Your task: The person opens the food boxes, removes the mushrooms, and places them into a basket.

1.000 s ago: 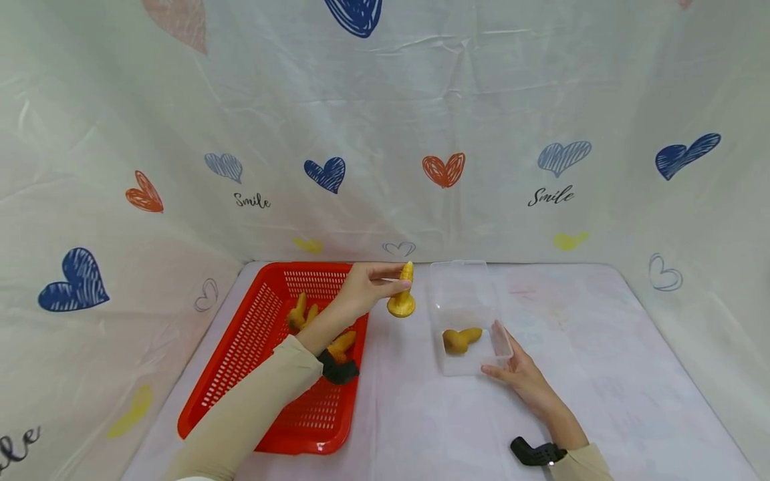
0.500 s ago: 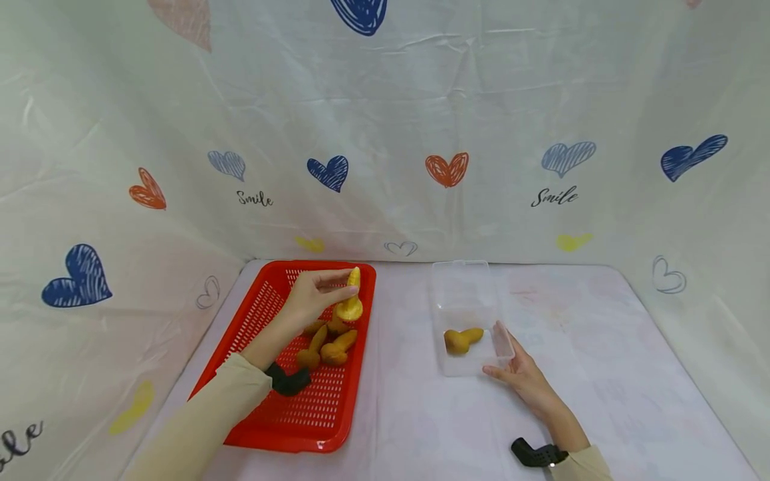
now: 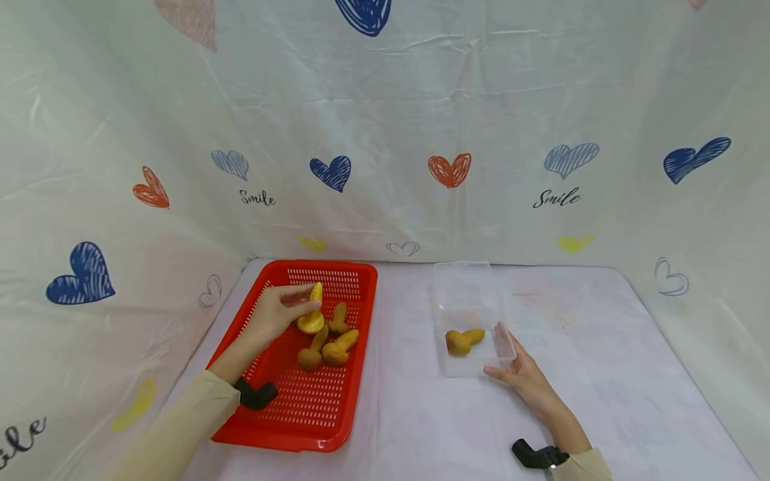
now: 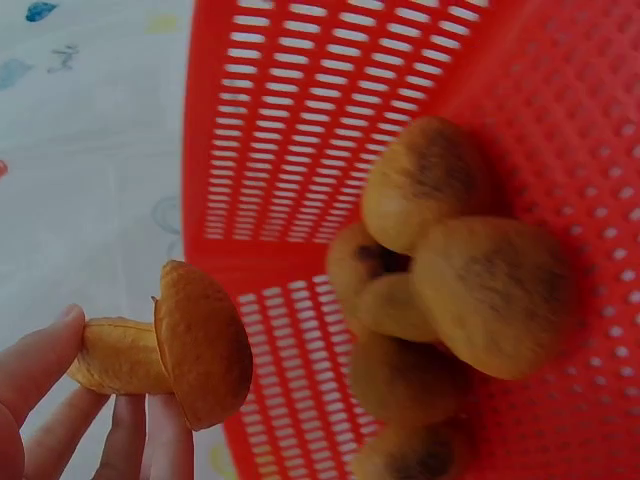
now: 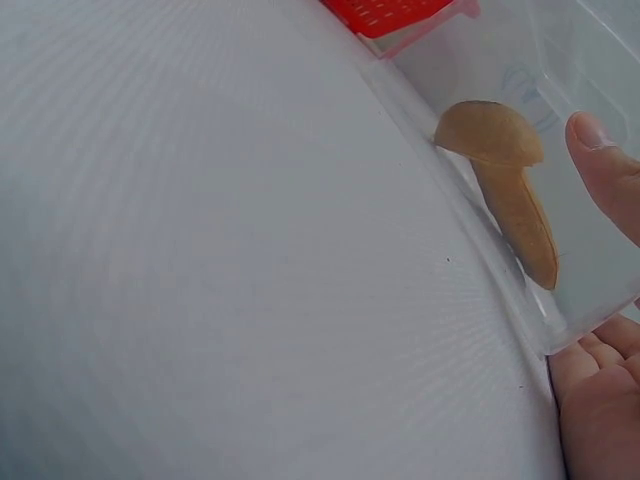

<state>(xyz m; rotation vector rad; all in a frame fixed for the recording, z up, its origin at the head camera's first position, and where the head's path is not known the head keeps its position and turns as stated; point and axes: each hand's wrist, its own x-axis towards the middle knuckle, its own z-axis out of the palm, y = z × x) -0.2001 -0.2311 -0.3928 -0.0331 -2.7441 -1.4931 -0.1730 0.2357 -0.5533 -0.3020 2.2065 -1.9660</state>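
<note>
My left hand pinches a yellow-brown mushroom by its stem, above the red basket. In the left wrist view this mushroom lies sideways between thumb and fingers, its cap apart from the basket wall. Several more mushrooms lie together on the basket floor. At the right, my right hand grips the right side of a clear plastic box, its thumb over the wall and its fingers outside. One mushroom lies inside that box.
The box's clear lid stands opened at the back. A white cloth covers the table, and a white curtain with printed hearts rises behind and at the sides. Each wrist wears a black camera mount.
The left hand has travelled left and a little down with its mushroom, from the gap between basket and box to over the basket. My right hand and the box have stayed put.
</note>
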